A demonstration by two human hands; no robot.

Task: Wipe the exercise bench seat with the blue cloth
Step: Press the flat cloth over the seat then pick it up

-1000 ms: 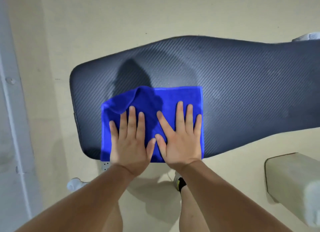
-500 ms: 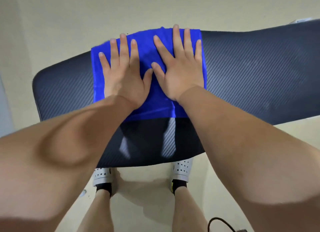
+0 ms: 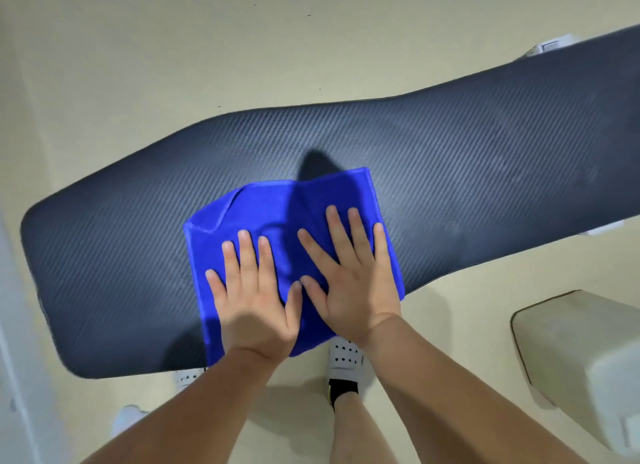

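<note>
The blue cloth lies flat on the near side of the bench seat, its near edge hanging over the seat's rim and its far left corner folded over. The left hand and right hand press on it side by side, fingers straight and spread, gripping nothing. Half a second ago the cloth was at the far edge; now it is back at the near one. Wiping looks midway: this crosswise strip seems covered, while the long stretch to the right and the left end likely remain. Shoes stand on the floor below.
</note>
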